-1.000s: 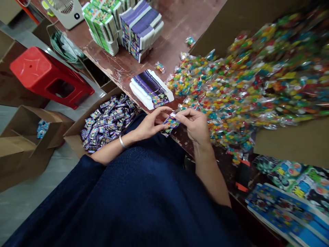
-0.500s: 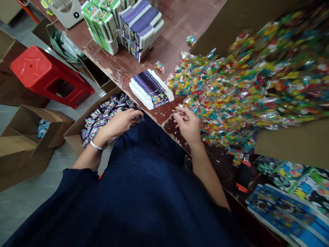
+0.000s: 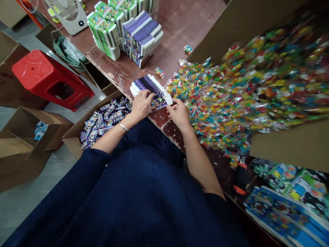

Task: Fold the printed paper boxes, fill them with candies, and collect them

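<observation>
A small fanned stack of flat purple cartons [image 3: 147, 85] with white flaps lies near the table's front edge. My left hand [image 3: 142, 105], a silver bangle on its wrist, rests over the near side of the stack, fingers bent and closed on a carton. At the right end of the stack, my right hand [image 3: 180, 114] pinches a white flap between thumb and fingertips. The fingertips partly cover the carton's edge. Just beyond the cartons is a small clear bag of coloured candies [image 3: 159, 72]. A large heap of such candy bags [image 3: 213, 99] spreads to the right.
Below the table edge stands a cardboard box holding many small purple packs [image 3: 102, 120]. Banded green cartons [image 3: 105, 31] and banded purple cartons [image 3: 141, 34] stand at the back, beside a white fan [image 3: 69, 15]. A red stool [image 3: 51, 77] is left; blue printed sheets [image 3: 277, 212] lie right.
My left hand has moved from above the box of purple packs onto the flat cartons. My right hand has shifted slightly left and now pinches the flap.
</observation>
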{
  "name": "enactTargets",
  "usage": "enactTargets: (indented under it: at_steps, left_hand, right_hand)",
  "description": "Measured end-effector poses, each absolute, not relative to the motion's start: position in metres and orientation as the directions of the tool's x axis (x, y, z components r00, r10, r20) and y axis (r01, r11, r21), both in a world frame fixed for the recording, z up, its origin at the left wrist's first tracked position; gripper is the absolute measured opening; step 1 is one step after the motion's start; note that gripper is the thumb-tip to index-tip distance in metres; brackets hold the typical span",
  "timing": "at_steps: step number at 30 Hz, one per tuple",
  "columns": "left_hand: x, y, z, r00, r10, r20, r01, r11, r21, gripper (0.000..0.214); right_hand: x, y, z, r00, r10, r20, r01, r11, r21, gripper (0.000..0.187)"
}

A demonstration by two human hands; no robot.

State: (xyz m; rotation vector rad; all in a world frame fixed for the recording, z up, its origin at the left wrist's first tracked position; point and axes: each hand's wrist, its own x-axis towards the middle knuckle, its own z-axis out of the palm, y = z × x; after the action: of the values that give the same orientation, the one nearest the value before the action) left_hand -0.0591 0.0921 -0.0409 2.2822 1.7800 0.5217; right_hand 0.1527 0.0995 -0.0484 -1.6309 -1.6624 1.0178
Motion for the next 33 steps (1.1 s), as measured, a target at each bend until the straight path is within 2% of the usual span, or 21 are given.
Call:
enactTargets:
  at_steps: [4, 7, 8, 10, 12, 15, 18, 21, 25, 30, 33]
  left_hand:
    - [-0.06, 0.081, -0.037, 0.199, 0.963, 0.184, 0.875, -0.259, 0.409, 0.042]
    - [-0.06, 0.071, -0.019, 0.193, 0.961, 0.197, 0.776, -0.272, 0.57, 0.021]
    - [-0.062, 0.069, -0.012, 0.205, 0.963, 0.172, 0.699, -0.267, 0.663, 0.015]
    - [-0.064, 0.066, 0.002, 0.3, 0.952, 0.063, 0.455, -0.201, 0.867, 0.026]
    - [-0.066, 0.065, 0.012, 0.474, 0.878, -0.064, 0.166, -0.018, 0.986, 0.038]
    - [-0.062, 0.062, 0.017, 0.663, 0.729, -0.173, -0.11, 0.323, 0.94, 0.045]
    - [-0.051, 0.056, 0.012, 0.714, 0.67, -0.202, -0.235, 0.501, 0.833, 0.063]
    - [-0.042, 0.049, 0.005, 0.703, 0.683, -0.199, -0.281, 0.524, 0.804, 0.073]
    - [-0.036, 0.045, -0.001, 0.694, 0.695, -0.19, -0.303, 0.521, 0.798, 0.065]
    - [-0.035, 0.045, -0.001, 0.647, 0.74, -0.182, -0.354, 0.503, 0.789, 0.06]
    - [-0.036, 0.044, 0.001, 0.628, 0.754, -0.194, -0.33, 0.484, 0.811, 0.062]
  right_hand:
    - [0.155, 0.088, -0.037, 0.04, 0.997, -0.066, 0.306, -0.076, -0.949, 0.027]
    - [0.162, 0.079, -0.019, 0.019, 0.998, -0.062, 0.179, -0.064, -0.982, 0.031]
    - [0.165, 0.076, -0.012, -0.009, 0.999, -0.053, 0.161, -0.051, -0.986, 0.033]
    - [0.173, 0.07, 0.003, -0.063, 0.998, -0.025, 0.148, -0.015, -0.989, 0.033]
    - [0.178, 0.063, 0.016, -0.093, 0.996, 0.003, 0.146, 0.017, -0.989, 0.032]
    - [0.18, 0.049, 0.026, -0.103, 0.994, 0.04, 0.152, 0.056, -0.987, 0.028]
    - [0.178, 0.031, 0.027, -0.073, 0.992, 0.107, 0.232, 0.121, -0.965, 0.028]
    - [0.177, 0.012, 0.023, -0.119, 0.985, 0.126, 0.362, 0.161, -0.918, 0.05]
    - [0.177, 0.001, 0.021, -0.18, 0.981, 0.074, 0.464, 0.151, -0.873, 0.064]
    - [0.174, 0.002, 0.02, -0.214, 0.973, 0.091, 0.472, 0.184, -0.862, 0.058]
    - [0.175, 0.005, 0.021, -0.255, 0.967, 0.021, 0.413, 0.129, -0.902, 0.051]
